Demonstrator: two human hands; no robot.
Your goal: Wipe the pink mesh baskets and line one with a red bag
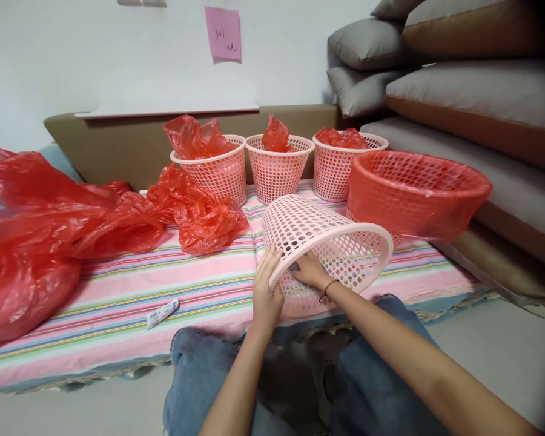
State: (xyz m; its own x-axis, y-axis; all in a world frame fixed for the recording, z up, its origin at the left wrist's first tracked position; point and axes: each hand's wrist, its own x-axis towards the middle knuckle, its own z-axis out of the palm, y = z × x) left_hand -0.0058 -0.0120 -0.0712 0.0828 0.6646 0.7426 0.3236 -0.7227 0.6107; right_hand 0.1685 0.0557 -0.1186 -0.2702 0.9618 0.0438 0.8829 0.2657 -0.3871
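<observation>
A pale pink plastic waste basket (306, 213) with a perforated wall lies tilted on its side at the front of the striped cloth, its mouth facing me and to the right. My left hand (267, 290) is closed on the left part of its rim, fingers on the outside. My right hand (311, 270) reaches through the mouth, fingers bent against the inner wall. A small dark grey patch shows at these fingertips; I cannot make out what it is. Close by on the right, another basket (418, 194) has a red plastic bag stretched over its rim.
Three pink baskets with red bags inside, a left one (218, 178), a middle one (279, 172) and a right one (333, 172), stand behind. Loose red bags (109, 224) spread leftward. A small white tube (162, 313) lies on the striped cloth (209, 284). Cushions (476, 97) are stacked right.
</observation>
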